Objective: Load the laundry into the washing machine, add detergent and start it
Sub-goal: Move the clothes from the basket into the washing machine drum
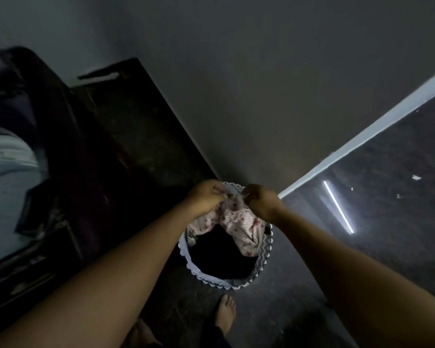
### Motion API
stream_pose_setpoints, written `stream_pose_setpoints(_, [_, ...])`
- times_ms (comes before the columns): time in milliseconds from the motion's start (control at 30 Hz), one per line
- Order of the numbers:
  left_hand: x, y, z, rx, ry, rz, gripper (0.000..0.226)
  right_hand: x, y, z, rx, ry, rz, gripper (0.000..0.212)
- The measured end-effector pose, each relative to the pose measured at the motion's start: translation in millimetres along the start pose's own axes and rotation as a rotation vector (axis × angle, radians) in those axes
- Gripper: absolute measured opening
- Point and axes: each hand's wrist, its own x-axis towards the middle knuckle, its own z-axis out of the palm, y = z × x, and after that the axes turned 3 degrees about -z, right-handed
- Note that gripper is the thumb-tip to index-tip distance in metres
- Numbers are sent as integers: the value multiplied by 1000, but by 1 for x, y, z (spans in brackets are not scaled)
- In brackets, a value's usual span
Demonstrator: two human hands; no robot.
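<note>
My left hand and right hand pinch the flowered cloth above the basket, lifting it clear for loading.

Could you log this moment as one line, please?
left hand, right hand: grip floral garment | garment: over laundry basket | dark clothes inside

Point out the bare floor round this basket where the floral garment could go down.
Bare floor lies right of the basket, below the white strip, and a narrower patch in front of it, by the bare foot. The left is crowded: dark furniture stands close, and the wall is right behind.
</note>
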Motion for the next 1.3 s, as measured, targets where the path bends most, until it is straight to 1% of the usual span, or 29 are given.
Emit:
stream_pose_setpoints(100, [30,-42,33,14,-39,-102,22,19,40,39,-60,-52,-16,35])
stream_pose_setpoints(167, [50,-71,52,48,-44,-153,19,35,64,65,-120,-55,-51,42])
stream_pose_setpoints(200, [57,-81,59,59,-37,-166,23,43,73,76,-158,-53,-69,49])
stream_pose_setpoints(267, [72,-101,71,95,-18,-182,36,59,88,99,-204,-75,-87,73])
stream_pose_setpoints(333, [87,-119,81,159,9,-151,37,75,104,121,-168,-126,-69,98])
stream_pose_setpoints(367, [90,-125,84,175,26,-141,40,81,109,130,-151,-163,-36,106])
stream_pose_setpoints(400, [95,-132,88,186,36,-149,45,86,116,140,-150,-191,-14,110])
stream_pose_setpoints(433, [98,-137,92,183,51,-158,50,90,121,148,-171,-201,-11,107])
stream_pose_setpoints(467, [100,-143,96,184,63,-156,49,93,127,156,-204,-187,-15,98])
stream_pose_setpoints(533, [101,-151,102,190,90,-92,47,89,130,162,-229,-110,-16,70])
stream_pose_setpoints(567, [101,-156,104,187,103,-63,56,84,128,161,-166,-74,4,58])
stream_pose_setpoints(600, [99,-159,104,208,107,-51,67,79,125,160,-30,-46,37,46])
stream_pose_setpoints(633, [94,-158,103,230,109,-25,76,71,118,154,163,-26,73,28])
stream_pose_setpoints(667, [91,-158,102,285,109,-37,83,62,110,146,373,-6,89,10])
stream_pose_setpoints(733, [84,-151,98,367,109,-109,90,44,90,127,685,-2,53,25])
stream_pose_setpoints(767, [81,-147,96,425,94,-123,92,35,79,115,789,-19,28,27])
stream_pose_setpoints(833, [73,-132,90,515,45,-111,95,19,58,89,953,-70,-29,15])
stream_pose_setpoints(867, [69,-124,87,499,33,-108,90,12,50,78,1042,-95,-52,10])
stream_pose_setpoints(900, [65,-116,83,442,33,-96,82,4,42,64,1126,-113,-80,5])
stream_pose_setpoints(933, [56,-105,79,356,43,-80,75,-6,34,51,1194,-123,-101,6])
stream_pose_setpoints(1033, [30,-77,69,199,33,-13,69,-32,16,15,1368,-194,-107,34])
stream_pose_setpoints(1067, [18,-66,66,151,14,-15,64,-43,8,2,1409,-212,-97,41])
stream_pose_setpoints(1100, [5,-54,63,78,-5,-8,60,-54,-1,-10,1448,-224,-86,44])
stream_pose_setpoints(1167, [-22,-30,57,-38,-30,13,62,-77,-19,-33,1510,-220,-51,38])
stream_pose_setpoints(1233, [-48,-8,47,-36,-12,57,70,-103,-41,-54,1563,-205,-19,27])
stream_pose_setpoints(1300, [-74,9,34,-107,14,88,67,-128,-66,-73,1600,-172,-37,24])
